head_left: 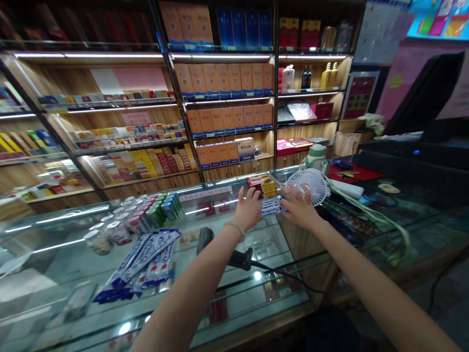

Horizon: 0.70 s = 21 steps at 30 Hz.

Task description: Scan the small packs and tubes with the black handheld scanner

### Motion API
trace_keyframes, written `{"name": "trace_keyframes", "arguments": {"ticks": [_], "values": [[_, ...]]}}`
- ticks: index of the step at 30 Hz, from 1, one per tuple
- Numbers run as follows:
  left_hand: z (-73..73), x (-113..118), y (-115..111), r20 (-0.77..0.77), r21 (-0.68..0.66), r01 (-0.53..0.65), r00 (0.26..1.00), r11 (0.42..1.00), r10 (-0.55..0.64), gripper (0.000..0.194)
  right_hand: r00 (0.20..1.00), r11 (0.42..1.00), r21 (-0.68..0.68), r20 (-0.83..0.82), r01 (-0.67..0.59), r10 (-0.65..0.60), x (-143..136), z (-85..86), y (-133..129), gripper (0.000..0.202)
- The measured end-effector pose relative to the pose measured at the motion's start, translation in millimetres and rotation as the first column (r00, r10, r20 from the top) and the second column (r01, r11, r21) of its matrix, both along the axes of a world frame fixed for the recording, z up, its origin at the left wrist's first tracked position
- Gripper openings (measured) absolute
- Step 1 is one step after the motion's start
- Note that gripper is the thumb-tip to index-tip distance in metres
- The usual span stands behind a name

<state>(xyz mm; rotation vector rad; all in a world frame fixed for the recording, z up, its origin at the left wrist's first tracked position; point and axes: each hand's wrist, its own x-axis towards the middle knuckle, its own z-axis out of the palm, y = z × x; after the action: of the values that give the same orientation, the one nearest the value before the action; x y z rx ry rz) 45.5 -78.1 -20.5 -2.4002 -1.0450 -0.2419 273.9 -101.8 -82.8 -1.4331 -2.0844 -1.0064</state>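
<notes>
Both arms reach over a glass counter (146, 264). My left hand (249, 208) rests at the left end of a row of blue-and-white packets (271, 206), its fingers bent against them and the red packs behind. At the packets' right end is my right hand (297, 205), fingers spread, with the fingertips near the packets and in front of a white round fan (311, 186). Behind the packets sit red packs (255, 183) and yellow packs (268, 186). Whether the left fingers grip anything is hidden.
A black handheld scanner (238, 258) with a cable lies below my left hand. Long blue-and-white sachets (146, 261) lie left, near clear-lidded cups (98, 240) and green packs (156, 210). A green-and-white bottle (316, 156) stands behind the fan. A monitor (427, 93) is at right.
</notes>
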Motion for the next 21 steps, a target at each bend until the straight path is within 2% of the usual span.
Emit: {"name": "trace_keyframes", "arguments": {"ticks": [21], "values": [[-10.9, -1.9, -2.6, 0.056, -0.031, 0.015, 0.998, 0.999, -0.013, 0.029, 1.000, 0.986, -0.164, -0.005, 0.015, -0.016, -1.5, 1.3, -7.2, 0.024]]}}
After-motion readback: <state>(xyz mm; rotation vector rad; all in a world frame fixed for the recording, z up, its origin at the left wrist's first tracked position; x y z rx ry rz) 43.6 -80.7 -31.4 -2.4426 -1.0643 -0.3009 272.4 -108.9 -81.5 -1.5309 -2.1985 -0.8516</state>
